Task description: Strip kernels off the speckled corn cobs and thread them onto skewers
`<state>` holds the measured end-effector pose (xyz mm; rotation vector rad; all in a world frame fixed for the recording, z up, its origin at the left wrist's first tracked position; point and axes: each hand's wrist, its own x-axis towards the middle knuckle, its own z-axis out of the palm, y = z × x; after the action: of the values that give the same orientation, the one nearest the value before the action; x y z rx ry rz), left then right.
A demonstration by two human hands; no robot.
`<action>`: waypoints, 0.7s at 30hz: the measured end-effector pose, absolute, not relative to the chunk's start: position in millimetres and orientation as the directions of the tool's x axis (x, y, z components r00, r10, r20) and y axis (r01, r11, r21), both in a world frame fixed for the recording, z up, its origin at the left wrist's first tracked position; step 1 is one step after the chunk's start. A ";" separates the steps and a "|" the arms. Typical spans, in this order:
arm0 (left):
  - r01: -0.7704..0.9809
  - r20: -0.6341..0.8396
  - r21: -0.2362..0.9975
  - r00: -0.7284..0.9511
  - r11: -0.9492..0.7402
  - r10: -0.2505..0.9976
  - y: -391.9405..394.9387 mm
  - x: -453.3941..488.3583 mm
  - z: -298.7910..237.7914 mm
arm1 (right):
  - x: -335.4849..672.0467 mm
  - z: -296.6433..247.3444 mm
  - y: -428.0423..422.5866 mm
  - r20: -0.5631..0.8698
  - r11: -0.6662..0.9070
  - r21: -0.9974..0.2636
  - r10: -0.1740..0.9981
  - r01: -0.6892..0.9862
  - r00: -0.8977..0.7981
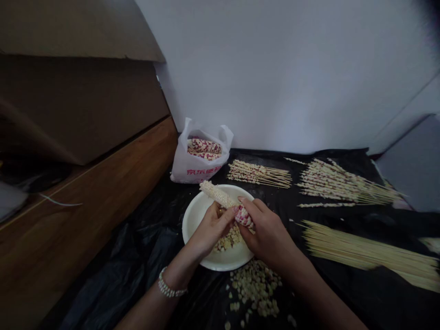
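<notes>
Both my hands grip one corn cob (220, 195) above a white bowl (191, 222). The cob's far end is bare and pale, while its near end still carries purple and white kernels. My left hand (215, 224) is closed around the cob's middle, its thumb against the edge of the kernels. Around the kernelled end my right hand (264, 224) is closed, thumb and fingers on either side. Loose corn kernels (228, 239) lie in the bowl under the hands. The bowl's middle is partly hidden by them.
Behind the bowl stands a white plastic bag (197, 172) with purple-and-white corn cobs (204, 145). Skewers threaded with kernels (256, 173) lie right, with another threaded bunch (330, 183) beyond. Bare wooden skewers (364, 252) lie nearer. A pale heap (256, 286) rests on the black plastic sheet (137, 256).
</notes>
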<state>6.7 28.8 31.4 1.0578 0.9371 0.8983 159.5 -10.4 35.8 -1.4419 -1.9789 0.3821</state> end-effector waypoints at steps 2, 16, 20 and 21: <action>-0.118 -0.162 0.972 0.296 0.204 0.941 28.4 9.4 28.2 | 157.4 36.8 -11.5 0.323 0.343 -0.565 0.929 0.751 -0.181; -0.195 -0.184 0.952 0.244 0.234 0.952 25.8 11.6 28.0 | 155.4 41.4 -12.6 0.339 0.353 -0.588 0.924 0.728 -0.174; -0.192 -0.220 0.942 0.262 0.274 0.940 26.9 11.2 26.2 | 154.4 39.3 -13.1 0.341 0.357 -0.584 0.923 0.729 -0.178; -0.196 -0.225 0.939 0.274 0.283 0.935 27.1 10.7 26.0 | 154.2 38.5 -13.1 0.343 0.356 -0.581 0.923 0.732 -0.177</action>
<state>10.7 27.1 26.0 0.9616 0.9733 0.9432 154.2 -13.1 38.5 -1.4341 -1.9693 0.3753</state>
